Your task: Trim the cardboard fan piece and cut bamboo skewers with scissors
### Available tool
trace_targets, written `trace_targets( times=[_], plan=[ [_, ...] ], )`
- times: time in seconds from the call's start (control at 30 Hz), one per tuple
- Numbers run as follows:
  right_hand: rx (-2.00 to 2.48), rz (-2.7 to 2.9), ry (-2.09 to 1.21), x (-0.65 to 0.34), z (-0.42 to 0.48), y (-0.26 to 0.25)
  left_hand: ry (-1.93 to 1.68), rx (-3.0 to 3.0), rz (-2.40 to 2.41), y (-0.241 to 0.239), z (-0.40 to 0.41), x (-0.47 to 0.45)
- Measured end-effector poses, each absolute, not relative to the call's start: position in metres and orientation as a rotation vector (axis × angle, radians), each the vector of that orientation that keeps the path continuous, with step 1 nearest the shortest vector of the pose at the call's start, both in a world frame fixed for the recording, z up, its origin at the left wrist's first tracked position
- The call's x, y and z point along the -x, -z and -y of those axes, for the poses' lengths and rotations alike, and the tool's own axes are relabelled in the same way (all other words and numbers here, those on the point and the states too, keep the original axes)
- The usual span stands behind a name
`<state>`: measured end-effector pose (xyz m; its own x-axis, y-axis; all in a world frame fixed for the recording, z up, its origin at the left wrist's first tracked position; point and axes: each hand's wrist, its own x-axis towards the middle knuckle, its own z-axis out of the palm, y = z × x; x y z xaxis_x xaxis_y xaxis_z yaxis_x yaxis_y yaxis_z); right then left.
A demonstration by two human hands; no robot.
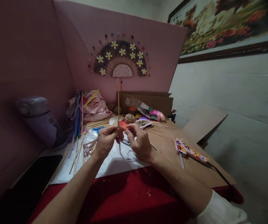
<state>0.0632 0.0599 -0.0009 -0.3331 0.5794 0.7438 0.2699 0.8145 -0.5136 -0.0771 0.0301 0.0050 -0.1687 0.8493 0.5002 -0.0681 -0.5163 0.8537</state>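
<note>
**Thin stick held upright between two hands over a crowded craft surface**

Behind everything, a pink backing board (82, 46) folded around the work area, with a fan-shaped decoration (120, 59) of white flowers and bead-tipped sticks fixed on it. To the right, a framed flower picture (222, 25) on a pale wall. Below, the surface (129, 199) with a red cloth in front, a white sheet (115, 161) in the middle and a brown cardboard sheet (194, 168) on the right side. At far left, a purple jug-like container (39, 119), blurred, and near it a dark flat panel (31, 183). At the back, a pink bag (96, 107), a bundle of coloured strips (78, 118) leaning beside it, loose bamboo skewers (96, 123) and a ball of twine (129, 118). On the cardboard, well apart from the hands, a glue gun (189, 151) with a flowered pattern and a black cable.

In the centre, left hand (107, 138) closed in a pinch grip on the wooden stick (118, 102), standing nearly upright above the white sheet, lower end just under the fingers. Right hand (139, 141) just beside, fingertips curled in at the same low part of the stick; actual contact with the stick not possible to tell. Something small and orange (124, 125) visible between both hands, too small to identify.
</note>
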Motion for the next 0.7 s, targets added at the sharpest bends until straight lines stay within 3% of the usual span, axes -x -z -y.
trace_targets(
  times=[0.5, 0.6, 0.7],
  plan=[
    [0.501, 2.140, 0.156, -0.0707, -0.0598, -0.0039, -1.764, -1.424, -0.991, -0.0098, -0.0261, 0.0684],
    [0.557, 2.077, 0.049, -0.0684, -0.0607, -0.0020, -1.747, -1.433, -0.996, -0.0102, -0.0255, 0.0682],
    [0.680, 1.884, -0.378, -0.0655, -0.0654, 0.0018, -1.737, -1.446, -1.002, -0.0097, -0.0252, 0.0693]
  ],
)
